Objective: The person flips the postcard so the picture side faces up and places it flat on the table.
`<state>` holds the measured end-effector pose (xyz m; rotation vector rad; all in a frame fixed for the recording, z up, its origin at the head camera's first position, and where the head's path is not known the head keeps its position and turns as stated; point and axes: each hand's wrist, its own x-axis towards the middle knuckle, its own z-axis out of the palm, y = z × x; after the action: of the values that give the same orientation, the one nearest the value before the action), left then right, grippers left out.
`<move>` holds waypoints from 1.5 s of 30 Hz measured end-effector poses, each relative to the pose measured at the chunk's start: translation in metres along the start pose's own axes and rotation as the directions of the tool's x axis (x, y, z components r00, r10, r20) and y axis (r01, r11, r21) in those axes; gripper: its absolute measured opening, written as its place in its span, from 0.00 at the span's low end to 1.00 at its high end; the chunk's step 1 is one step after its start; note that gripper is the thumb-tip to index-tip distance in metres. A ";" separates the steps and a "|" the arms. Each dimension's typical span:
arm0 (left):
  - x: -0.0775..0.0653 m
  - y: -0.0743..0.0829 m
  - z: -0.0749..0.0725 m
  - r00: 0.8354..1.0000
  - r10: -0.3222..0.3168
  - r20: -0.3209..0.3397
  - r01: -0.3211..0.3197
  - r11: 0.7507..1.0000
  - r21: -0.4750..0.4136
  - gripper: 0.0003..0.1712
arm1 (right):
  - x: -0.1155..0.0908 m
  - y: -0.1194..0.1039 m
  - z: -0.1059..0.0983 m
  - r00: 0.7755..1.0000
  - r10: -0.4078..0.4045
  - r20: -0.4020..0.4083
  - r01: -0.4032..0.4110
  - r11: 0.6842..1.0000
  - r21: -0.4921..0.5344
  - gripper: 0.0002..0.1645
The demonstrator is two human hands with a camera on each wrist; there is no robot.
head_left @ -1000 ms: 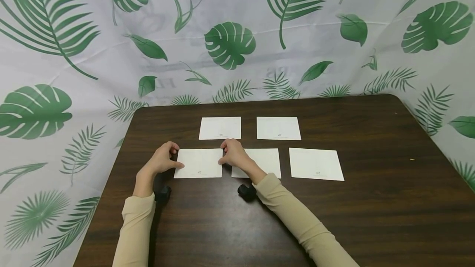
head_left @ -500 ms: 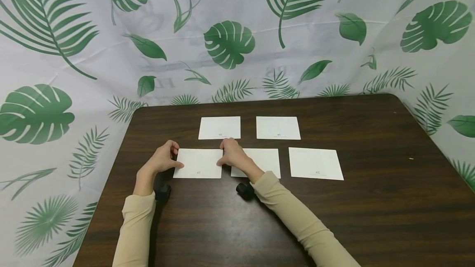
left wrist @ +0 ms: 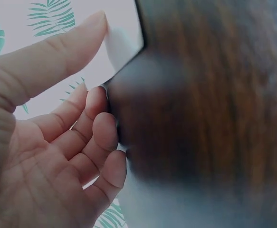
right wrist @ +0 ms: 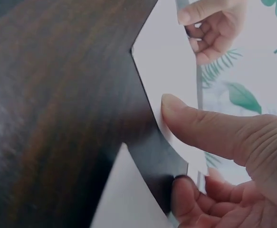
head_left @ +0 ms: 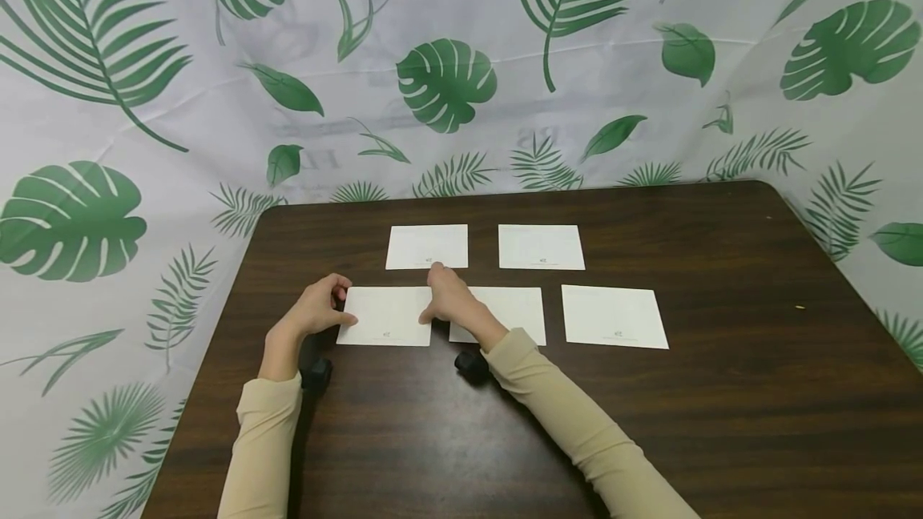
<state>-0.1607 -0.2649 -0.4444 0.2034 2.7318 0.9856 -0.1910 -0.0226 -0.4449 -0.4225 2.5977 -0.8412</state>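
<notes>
Both hands are at a white card [head_left: 385, 317] with a small printed mark near its front edge. The left hand [head_left: 315, 309] holds its left side, thumb on the surface and bent fingers by the back corner. At the opposite side, the right hand [head_left: 453, 303] has its thumb on the card's right edge and its fingers at the back corner. In the right wrist view, the right thumb [right wrist: 195, 122] presses on the card [right wrist: 169, 66]. The left wrist view has the left thumb [left wrist: 57, 59] lying over the card [left wrist: 124, 35]. Part of a second card [head_left: 512, 313] is hidden behind the right hand.
Another matching card [head_left: 615, 316] lies at the right of the front row. Behind are two more, a back-left card [head_left: 427, 247] and a back-right card [head_left: 541, 247]. A dark wooden table [head_left: 735, 423] carries them, with a leaf-print cloth [head_left: 447, 6] hanging behind it.
The right hand's fingers have risen slightly toward the back, and its thumb has shifted a little left on the card. The left hand and all the cards stay nearly where they were.
</notes>
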 end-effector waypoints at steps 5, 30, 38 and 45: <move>0.000 -0.002 0.002 1.000 -0.005 -0.007 0.005 1.000 -0.009 0.31 | -0.002 0.004 0.004 1.000 -0.003 -0.017 0.006 0.992 0.126 0.35; -0.029 0.005 -0.015 0.981 0.048 -0.186 -0.108 0.938 -0.328 0.06 | -0.012 0.015 -0.006 0.924 -0.253 -0.286 0.351 0.858 0.374 0.04; -0.027 -0.017 -0.011 0.975 0.092 -0.203 -0.179 0.866 -0.467 0.06 | -0.013 0.020 -0.012 0.899 -0.327 -0.291 0.420 0.832 0.363 0.03; -0.033 -0.023 -0.012 0.981 0.112 -0.160 -0.181 0.828 -0.531 0.09 | -0.018 0.023 -0.015 0.916 -0.354 -0.186 0.400 0.812 0.425 0.05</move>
<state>-0.1328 -0.2961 -0.4448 0.2579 2.4284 1.8247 -0.1857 0.0093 -0.4426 -0.7860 2.3146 -1.6025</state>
